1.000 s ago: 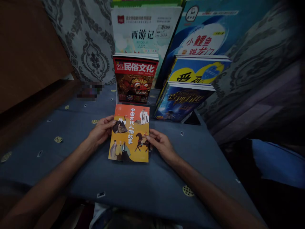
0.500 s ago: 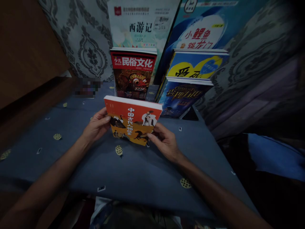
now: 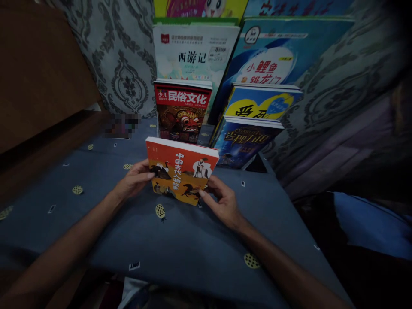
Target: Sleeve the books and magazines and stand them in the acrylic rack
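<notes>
An orange and yellow book (image 3: 180, 171) with white Chinese characters and small figures on its cover is held nearly upright above the cloth-covered table. My left hand (image 3: 137, 177) grips its left edge, thumb on the front cover. At the lower right edge, my right hand (image 3: 222, 199) pinches the same book, thumb in front and fingers behind. Right behind it stands a red and dark book (image 3: 182, 112) with a mask picture. A dark blue book (image 3: 247, 139) stands to the right, in front of a blue and yellow one (image 3: 264, 103).
Taller books, a pale green one (image 3: 196, 47) and a teal one (image 3: 289, 47), stand at the back against patterned wallpaper (image 3: 128, 81). The grey-blue tablecloth (image 3: 106, 231) has pineapple prints. A blurred small item (image 3: 120, 127) lies back left, beside a brown wooden panel (image 3: 41, 77).
The view has tilted up, so everything sits lower in the picture and more of the back books shows. Both hands keep hold of the orange book, which stands slightly more upright.
</notes>
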`<state>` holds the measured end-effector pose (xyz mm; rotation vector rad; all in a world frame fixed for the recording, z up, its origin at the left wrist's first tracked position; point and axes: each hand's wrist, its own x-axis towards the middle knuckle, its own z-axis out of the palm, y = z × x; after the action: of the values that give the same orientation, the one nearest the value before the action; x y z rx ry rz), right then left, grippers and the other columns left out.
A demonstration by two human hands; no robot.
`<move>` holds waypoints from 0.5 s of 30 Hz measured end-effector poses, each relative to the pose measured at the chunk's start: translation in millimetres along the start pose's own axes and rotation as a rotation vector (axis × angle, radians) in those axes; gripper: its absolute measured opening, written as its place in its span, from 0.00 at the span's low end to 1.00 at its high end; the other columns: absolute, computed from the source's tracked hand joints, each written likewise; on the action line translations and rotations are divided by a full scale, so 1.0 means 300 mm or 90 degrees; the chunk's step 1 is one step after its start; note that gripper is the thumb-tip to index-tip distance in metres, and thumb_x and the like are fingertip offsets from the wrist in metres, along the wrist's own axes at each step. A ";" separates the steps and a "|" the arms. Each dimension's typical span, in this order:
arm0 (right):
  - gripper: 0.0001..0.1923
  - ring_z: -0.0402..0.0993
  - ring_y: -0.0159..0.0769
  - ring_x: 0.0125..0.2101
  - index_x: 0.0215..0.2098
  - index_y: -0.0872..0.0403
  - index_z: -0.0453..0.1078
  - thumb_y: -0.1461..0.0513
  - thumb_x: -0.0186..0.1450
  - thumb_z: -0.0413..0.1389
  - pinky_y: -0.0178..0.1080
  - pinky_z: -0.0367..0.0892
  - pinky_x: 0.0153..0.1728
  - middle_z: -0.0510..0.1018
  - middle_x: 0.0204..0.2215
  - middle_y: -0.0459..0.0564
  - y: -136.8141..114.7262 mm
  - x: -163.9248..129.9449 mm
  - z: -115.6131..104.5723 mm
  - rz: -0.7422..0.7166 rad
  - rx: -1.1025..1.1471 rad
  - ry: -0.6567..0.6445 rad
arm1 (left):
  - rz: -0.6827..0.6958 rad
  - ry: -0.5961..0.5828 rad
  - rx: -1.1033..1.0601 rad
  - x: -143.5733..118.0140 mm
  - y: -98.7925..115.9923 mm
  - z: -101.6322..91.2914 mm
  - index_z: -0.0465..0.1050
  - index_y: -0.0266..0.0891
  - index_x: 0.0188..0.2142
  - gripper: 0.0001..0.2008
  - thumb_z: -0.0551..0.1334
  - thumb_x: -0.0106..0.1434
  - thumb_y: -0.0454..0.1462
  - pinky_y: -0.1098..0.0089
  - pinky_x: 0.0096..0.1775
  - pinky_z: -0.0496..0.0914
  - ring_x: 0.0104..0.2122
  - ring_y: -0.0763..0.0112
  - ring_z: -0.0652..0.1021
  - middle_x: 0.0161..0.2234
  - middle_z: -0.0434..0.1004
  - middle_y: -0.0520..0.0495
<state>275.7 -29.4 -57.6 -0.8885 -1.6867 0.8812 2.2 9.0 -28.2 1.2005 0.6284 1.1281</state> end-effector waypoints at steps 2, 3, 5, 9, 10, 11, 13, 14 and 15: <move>0.19 0.80 0.40 0.47 0.58 0.50 0.71 0.58 0.69 0.57 0.39 0.78 0.40 0.80 0.52 0.53 0.003 0.000 -0.002 -0.009 -0.003 -0.002 | 0.002 -0.008 0.007 0.001 -0.003 -0.008 0.82 0.40 0.44 0.19 0.75 0.52 0.42 0.64 0.48 0.74 0.43 0.61 0.83 0.42 0.85 0.45; 0.18 0.80 0.39 0.46 0.57 0.50 0.71 0.58 0.69 0.57 0.38 0.78 0.40 0.81 0.52 0.53 0.004 0.000 -0.002 -0.016 -0.005 -0.001 | 0.001 -0.009 0.014 0.002 -0.005 -0.012 0.82 0.40 0.44 0.19 0.75 0.52 0.41 0.65 0.48 0.74 0.43 0.61 0.83 0.42 0.85 0.45; 0.18 0.81 0.38 0.44 0.57 0.50 0.71 0.59 0.69 0.57 0.37 0.78 0.38 0.81 0.51 0.52 0.004 0.000 -0.003 -0.026 -0.012 -0.004 | -0.003 -0.011 0.032 0.003 -0.008 -0.021 0.82 0.39 0.44 0.20 0.75 0.52 0.41 0.64 0.49 0.74 0.44 0.59 0.83 0.42 0.85 0.43; 0.17 0.81 0.36 0.39 0.56 0.50 0.72 0.58 0.70 0.56 0.37 0.78 0.37 0.82 0.49 0.51 0.002 -0.001 -0.006 -0.026 -0.035 -0.007 | -0.015 -0.045 0.077 0.007 -0.005 -0.038 0.81 0.37 0.45 0.20 0.75 0.53 0.42 0.60 0.51 0.74 0.44 0.57 0.83 0.43 0.85 0.41; 0.17 0.81 0.36 0.39 0.56 0.50 0.72 0.58 0.70 0.57 0.37 0.78 0.37 0.82 0.48 0.51 0.002 -0.002 -0.006 -0.024 -0.039 -0.006 | -0.023 -0.057 0.098 0.009 -0.001 -0.042 0.81 0.38 0.45 0.20 0.74 0.54 0.42 0.60 0.51 0.74 0.44 0.57 0.83 0.43 0.85 0.41; 0.17 0.81 0.36 0.39 0.56 0.50 0.72 0.58 0.69 0.57 0.37 0.79 0.37 0.83 0.47 0.51 0.003 -0.001 -0.006 -0.023 -0.043 -0.004 | -0.032 -0.068 0.122 0.011 0.003 -0.045 0.80 0.38 0.46 0.19 0.74 0.55 0.41 0.60 0.52 0.74 0.44 0.58 0.83 0.44 0.85 0.41; 0.17 0.82 0.37 0.39 0.55 0.50 0.73 0.57 0.70 0.57 0.38 0.79 0.37 0.83 0.47 0.51 0.005 0.000 -0.007 -0.025 -0.043 -0.001 | -0.046 -0.080 0.169 0.015 0.013 -0.050 0.80 0.38 0.46 0.18 0.73 0.57 0.42 0.59 0.52 0.74 0.44 0.59 0.83 0.44 0.85 0.41; 0.17 0.82 0.37 0.40 0.55 0.50 0.73 0.57 0.70 0.57 0.38 0.79 0.38 0.83 0.47 0.51 0.007 0.001 -0.007 -0.026 -0.039 -0.003 | -0.049 -0.080 0.189 0.017 0.017 -0.052 0.81 0.38 0.46 0.18 0.73 0.57 0.43 0.59 0.53 0.74 0.44 0.59 0.83 0.44 0.85 0.41; 0.16 0.82 0.38 0.41 0.55 0.50 0.73 0.57 0.70 0.57 0.38 0.79 0.39 0.83 0.47 0.52 0.008 0.003 -0.007 -0.027 -0.035 -0.005 | -0.049 -0.076 0.206 0.018 0.019 -0.053 0.81 0.37 0.45 0.18 0.72 0.58 0.44 0.58 0.53 0.74 0.44 0.59 0.83 0.43 0.85 0.41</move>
<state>278.0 -27.2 -58.7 -0.8839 -1.7369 0.8151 -11.6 20.1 -26.6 1.4948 0.7786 0.9029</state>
